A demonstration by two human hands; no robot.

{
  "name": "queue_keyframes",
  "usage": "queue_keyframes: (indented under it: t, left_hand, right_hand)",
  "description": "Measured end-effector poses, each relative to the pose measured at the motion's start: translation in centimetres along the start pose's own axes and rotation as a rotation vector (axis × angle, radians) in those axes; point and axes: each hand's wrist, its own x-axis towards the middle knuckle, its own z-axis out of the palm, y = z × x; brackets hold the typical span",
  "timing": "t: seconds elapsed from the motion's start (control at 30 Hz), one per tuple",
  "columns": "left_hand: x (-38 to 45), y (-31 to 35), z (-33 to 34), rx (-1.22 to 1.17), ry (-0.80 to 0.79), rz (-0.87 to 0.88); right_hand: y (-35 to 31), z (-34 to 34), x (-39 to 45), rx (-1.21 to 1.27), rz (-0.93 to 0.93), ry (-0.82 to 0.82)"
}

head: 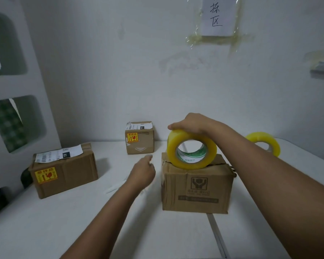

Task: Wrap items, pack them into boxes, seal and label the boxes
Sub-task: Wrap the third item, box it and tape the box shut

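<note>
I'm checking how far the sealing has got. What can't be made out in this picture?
- Head view: the top seam of the brown cardboard box is covered by the yellow tape roll under the right hand.
- The left hand is motion-blurred; its grip is unclear.
- The second yellow tape roll is partly behind the right forearm.

Nearest box (195,187): brown cardboard, printed handling symbol and text on the near face, top flaps closed but the seam looks untaped, corners creased. Sits right of centre on the white surface (45,230). Yellow-tinted clear tape roll (192,149) stands on edge on the box top, core facing near, right hand (187,124) holding it from above. Second tape roll (264,143) same type, far right, on edge. Left box (64,172): sealed, white shipping label on top, yellow fragile sticker on near face. Small far box (139,138): sealed, same label and sticker, against the wall.
</note>
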Motion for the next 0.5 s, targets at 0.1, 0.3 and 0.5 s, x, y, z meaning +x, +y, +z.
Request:
queue_keyframes:
  t: [0.1, 0.3, 0.5]
  left_hand:
    - [-1.1, 1.2, -0.8, -0.252, 0.1, 0.02]
    - [-3.5, 2.6, 0.3, -0.235, -0.076, 0.112]
    - [-2.0, 2.6, -1.6, -0.185, -0.296, 0.199]
  right_hand:
    - [0.1, 0.0, 0.2, -0.004, -0.004, 0.001]
    - [0.3, 0.2, 0.3, 0.0, -0.012, 0.009]
    - [0.2, 0.2, 0.4, -0.024, -0.018, 0.018]
